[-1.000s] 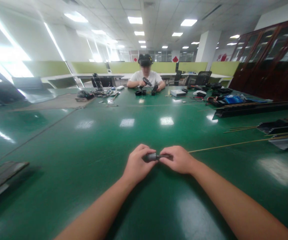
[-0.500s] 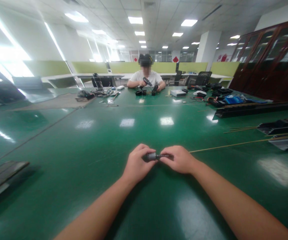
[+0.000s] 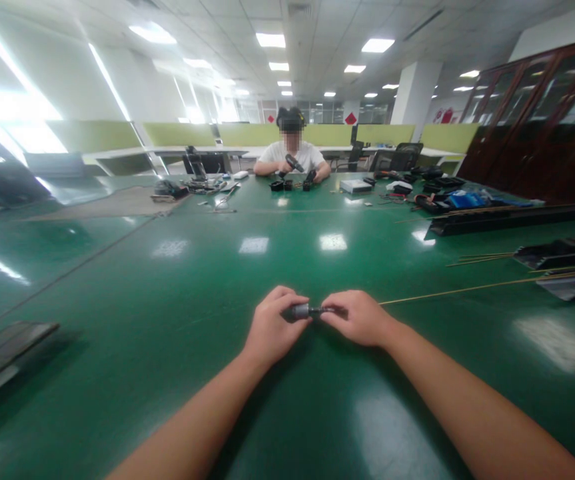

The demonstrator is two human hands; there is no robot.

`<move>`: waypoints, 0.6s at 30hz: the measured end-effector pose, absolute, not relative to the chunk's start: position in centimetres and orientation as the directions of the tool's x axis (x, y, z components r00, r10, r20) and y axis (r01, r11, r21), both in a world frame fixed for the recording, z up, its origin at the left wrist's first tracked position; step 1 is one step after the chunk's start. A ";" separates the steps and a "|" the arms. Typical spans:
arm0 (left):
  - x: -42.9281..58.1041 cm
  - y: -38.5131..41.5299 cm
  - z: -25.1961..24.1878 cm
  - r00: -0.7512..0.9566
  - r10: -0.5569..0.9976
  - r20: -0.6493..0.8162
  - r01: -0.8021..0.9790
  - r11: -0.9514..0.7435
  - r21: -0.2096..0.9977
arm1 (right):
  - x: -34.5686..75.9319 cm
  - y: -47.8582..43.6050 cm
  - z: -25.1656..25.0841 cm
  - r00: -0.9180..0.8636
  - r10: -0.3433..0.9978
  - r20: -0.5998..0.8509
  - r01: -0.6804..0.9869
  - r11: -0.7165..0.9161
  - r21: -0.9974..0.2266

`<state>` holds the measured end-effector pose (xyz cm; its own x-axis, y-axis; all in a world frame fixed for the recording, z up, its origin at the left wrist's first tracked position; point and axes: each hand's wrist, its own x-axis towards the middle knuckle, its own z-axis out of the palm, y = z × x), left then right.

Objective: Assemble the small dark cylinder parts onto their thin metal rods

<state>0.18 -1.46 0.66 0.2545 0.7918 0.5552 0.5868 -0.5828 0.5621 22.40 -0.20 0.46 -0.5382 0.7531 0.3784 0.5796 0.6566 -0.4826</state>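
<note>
Fingers and thumb of my left hand [image 3: 273, 325] are closed round a small cylinder [image 3: 300, 311], grey with a dark end. From its right side a thin dark threaded-looking piece [image 3: 316, 311] runs into the pinched fingers of my right hand [image 3: 354, 318]. Much of that piece is hidden by the fingers, so its kind does not show. Both hands are just above the green table [image 3: 207, 280], almost fingertip to fingertip.
A thin yellow rod [image 3: 447, 292] stretches from behind my right hand to black metal channels [image 3: 574, 287] at right. Across the table a person [image 3: 292, 157] holds a dark tool. Tools and parts [image 3: 432, 183] lie at back right; a flat panel [image 3: 2, 353] sits at left.
My left hand and the cylinder have shifted very slightly left, and the gap between the two hands' fingertips is a little wider. The rest looks the same.
</note>
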 end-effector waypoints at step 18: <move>0.1 -1.5 0.8 0.235 0.784 0.574 0.597 -0.583 0.551 | 22.6 0.0 0.4 -0.535 0.743 0.402 0.573 0.669 -0.474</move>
